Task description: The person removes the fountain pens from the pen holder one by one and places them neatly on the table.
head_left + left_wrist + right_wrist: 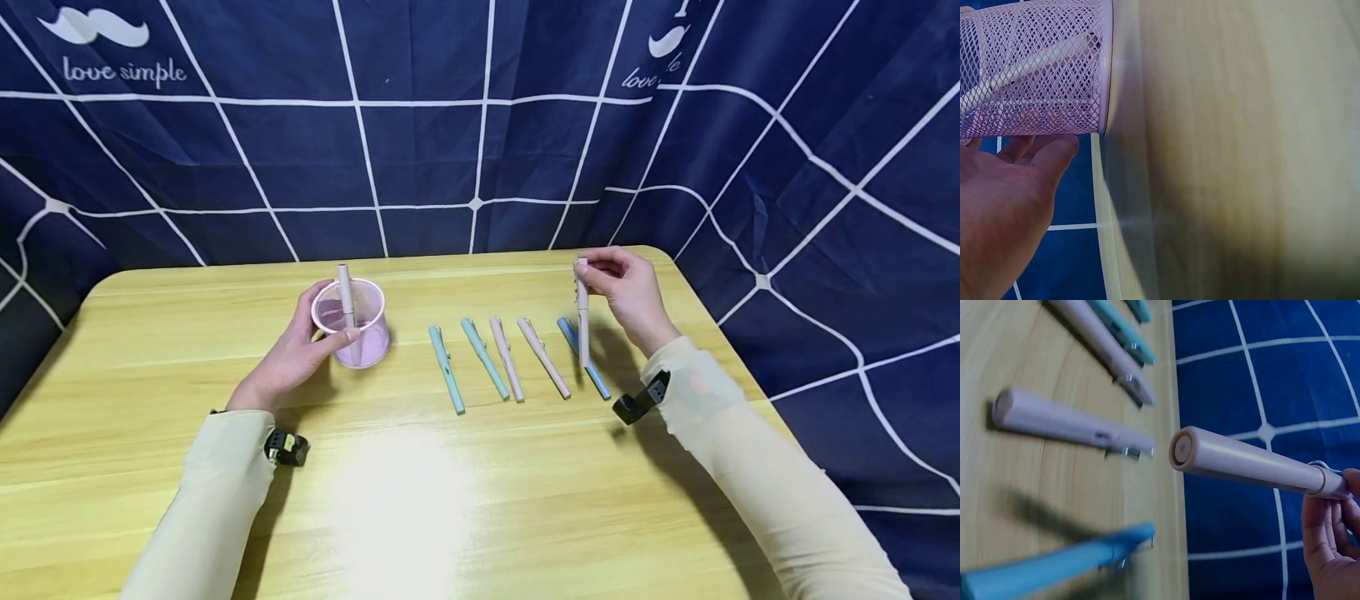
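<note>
My left hand (294, 352) grips a pink mesh pen cup (377, 343), thumb at its near side and fingers round its far left side. One pale pink pen (346, 290) leans inside the cup and sticks out above the rim; its lower part shows through the mesh in the left wrist view. With thumb and fingers, my right hand (630, 293) pinches another pale pink pen (1247, 459) by its clip end, the other end hanging down. In the head view this pen overlaps a blue pen (597, 380) lying on the table.
Left of the blue pen lie two pink pens (544, 358) and two mint green pens (447, 371), in a loose row on the wooden table (525, 500). A dark blue curtain (420, 150) with white lines hangs behind the table and along its right side.
</note>
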`<state>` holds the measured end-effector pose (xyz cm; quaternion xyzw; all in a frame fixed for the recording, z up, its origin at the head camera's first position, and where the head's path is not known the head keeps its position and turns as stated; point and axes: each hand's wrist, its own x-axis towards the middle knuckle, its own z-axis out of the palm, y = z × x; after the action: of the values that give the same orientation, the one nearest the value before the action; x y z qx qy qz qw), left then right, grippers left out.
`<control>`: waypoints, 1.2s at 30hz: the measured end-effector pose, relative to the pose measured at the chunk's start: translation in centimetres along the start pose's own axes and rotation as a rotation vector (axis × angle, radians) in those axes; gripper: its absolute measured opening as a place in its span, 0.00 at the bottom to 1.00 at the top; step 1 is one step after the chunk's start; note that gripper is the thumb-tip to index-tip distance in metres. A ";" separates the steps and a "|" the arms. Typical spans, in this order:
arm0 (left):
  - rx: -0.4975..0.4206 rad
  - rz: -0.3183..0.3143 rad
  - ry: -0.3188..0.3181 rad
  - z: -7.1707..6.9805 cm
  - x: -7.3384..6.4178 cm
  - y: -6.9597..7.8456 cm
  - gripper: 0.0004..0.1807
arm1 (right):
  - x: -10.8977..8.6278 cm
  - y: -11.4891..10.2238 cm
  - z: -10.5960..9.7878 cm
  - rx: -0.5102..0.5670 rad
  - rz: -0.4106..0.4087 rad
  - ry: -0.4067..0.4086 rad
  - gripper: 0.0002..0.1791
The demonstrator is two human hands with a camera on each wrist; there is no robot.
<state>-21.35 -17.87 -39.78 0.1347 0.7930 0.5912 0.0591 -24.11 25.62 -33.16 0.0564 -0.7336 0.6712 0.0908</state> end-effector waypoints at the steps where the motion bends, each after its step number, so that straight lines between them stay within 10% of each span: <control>1: 0.000 0.000 -0.001 0.0 0.0 0.0 0.46 | 0.0 0.2 -0.4 -0.006 0.016 -0.001 0.14; 36: -0.013 -0.003 -0.002 0.1 0.0 -0.1 0.45 | -0.3 3.7 -5.8 -0.302 0.187 -0.133 0.16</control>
<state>-21.33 -17.81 -39.88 0.1335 0.7892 0.5962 0.0617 -24.28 31.71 -36.37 0.0182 -0.8325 0.5535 -0.0132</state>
